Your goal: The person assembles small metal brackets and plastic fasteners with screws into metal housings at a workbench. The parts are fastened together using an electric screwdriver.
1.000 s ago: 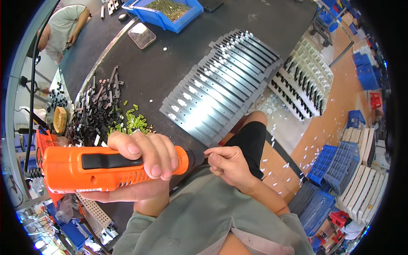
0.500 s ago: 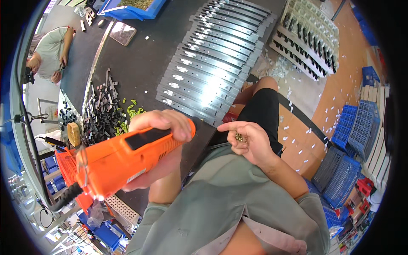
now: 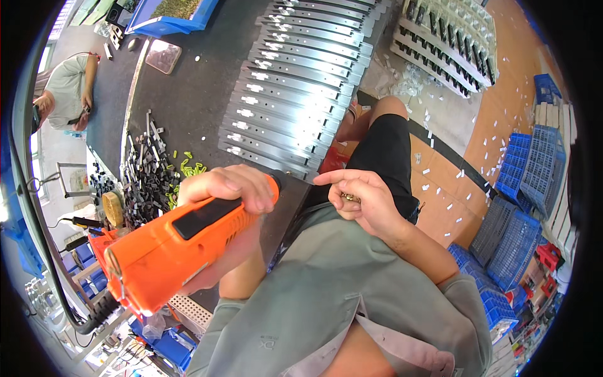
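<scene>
An orange corded electric screwdriver [image 3: 160, 254] is gripped in my left hand [image 3: 223, 188], the fingers wrapped over its body. Its dark nose points right, close to the near end of a row of shiny metal strips [image 3: 282, 103]. Small silver fittings sit along the strips' left part. My right hand [image 3: 370, 204] is palm up, with several small brass-coloured screws [image 3: 349, 197] held in its curled fingers. The right index finger stretches left, its tip beside the nearest strip's corner; whether it touches is unclear.
Dark metal pieces [image 3: 147, 169] and yellow-green pieces [image 3: 188, 166] lie heaped on the dark table at left. A phone [image 3: 163, 56] and a blue tray [image 3: 166, 25] are farther off. White racks [image 3: 433, 53] stand at far right, blue crates [image 3: 515, 251] at right. Another person [image 3: 66, 91] sits across.
The strips and table have shifted up and left in the picture. The fingers of my right hand have closed further over the screws. My left hand keeps hold of the screwdriver.
</scene>
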{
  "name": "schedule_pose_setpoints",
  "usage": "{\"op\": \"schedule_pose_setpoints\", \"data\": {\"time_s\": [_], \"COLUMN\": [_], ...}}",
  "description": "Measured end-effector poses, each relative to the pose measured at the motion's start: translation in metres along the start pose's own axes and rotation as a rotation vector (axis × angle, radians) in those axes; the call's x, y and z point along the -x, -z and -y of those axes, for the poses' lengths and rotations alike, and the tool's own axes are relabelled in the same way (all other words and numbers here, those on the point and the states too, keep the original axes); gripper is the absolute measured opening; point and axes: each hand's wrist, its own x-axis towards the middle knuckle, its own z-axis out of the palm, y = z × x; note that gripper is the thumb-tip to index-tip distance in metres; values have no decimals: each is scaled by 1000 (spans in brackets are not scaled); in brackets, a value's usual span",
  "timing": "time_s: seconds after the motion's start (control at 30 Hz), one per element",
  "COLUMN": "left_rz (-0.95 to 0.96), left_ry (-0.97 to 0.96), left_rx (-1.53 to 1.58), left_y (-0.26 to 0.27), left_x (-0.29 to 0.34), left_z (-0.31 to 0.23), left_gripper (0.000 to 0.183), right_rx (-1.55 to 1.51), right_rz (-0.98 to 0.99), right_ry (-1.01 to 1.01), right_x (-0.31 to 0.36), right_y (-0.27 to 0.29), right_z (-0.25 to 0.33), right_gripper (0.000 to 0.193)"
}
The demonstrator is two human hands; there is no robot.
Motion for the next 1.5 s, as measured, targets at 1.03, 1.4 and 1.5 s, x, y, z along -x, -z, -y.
{"op": "schedule_pose_setpoints", "data": {"time_s": [1.03, 1.4, 1.5], "left_rz": [53, 82, 86], "left_ry": [64, 65, 56], "left_rx": [-7, 9, 28], "left_y": [0, -2, -2], "left_x": [2, -3, -3], "left_z": [7, 14, 13], "left_gripper": [102, 102, 101], "right_rx": [-73, -133, -111], "right_rz": [8, 78, 86], "right_ry": [27, 109, 130], "right_x": [-4, -6, -9], "right_y": [2, 6, 8], "right_z": [-3, -5, -15], "right_gripper": [29, 10, 9]}}
